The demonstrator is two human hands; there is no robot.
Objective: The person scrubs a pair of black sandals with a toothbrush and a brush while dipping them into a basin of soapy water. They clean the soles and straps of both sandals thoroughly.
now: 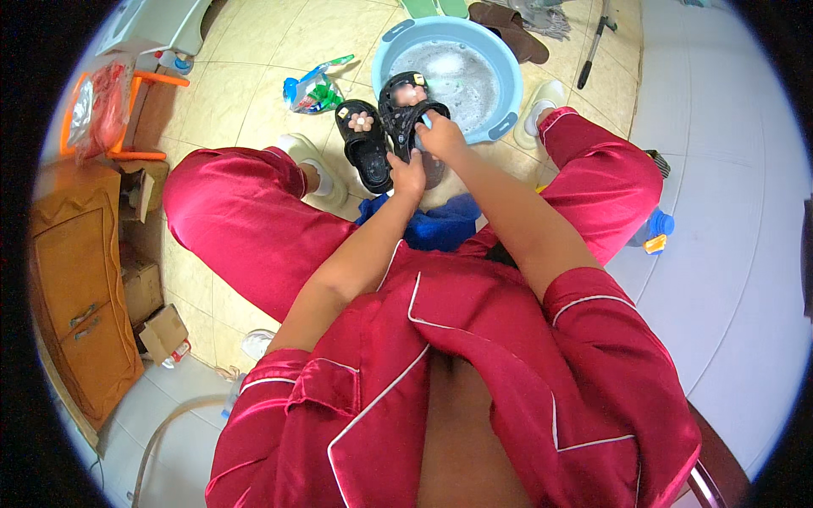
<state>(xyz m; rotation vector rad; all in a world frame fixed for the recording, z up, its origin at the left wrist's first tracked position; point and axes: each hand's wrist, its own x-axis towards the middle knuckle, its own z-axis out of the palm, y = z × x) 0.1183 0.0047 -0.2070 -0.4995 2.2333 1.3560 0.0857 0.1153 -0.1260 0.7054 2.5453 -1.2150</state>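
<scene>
A black clog (399,120) with a pinkish flower charm is tilted over the near-left rim of the light blue basin (511,70). My left hand (408,173) grips this clog near its heel. Held in my right hand (443,136) is a small light blue object (427,120), possibly a brush handle, at the clog's opening; its working end is hidden. The matching black clog (364,143) lies on the tiled floor to the left, with its own flower charm. Foamy water (467,95) is in the basin.
A crumpled plastic packet (314,89) lies left of the basin. Brown slippers (508,32) and green slippers (429,7) are beyond it. Blue cloth (444,222) sits between my legs. An orange stool (136,114) stands at left, and a metal pole (594,54) lies at right.
</scene>
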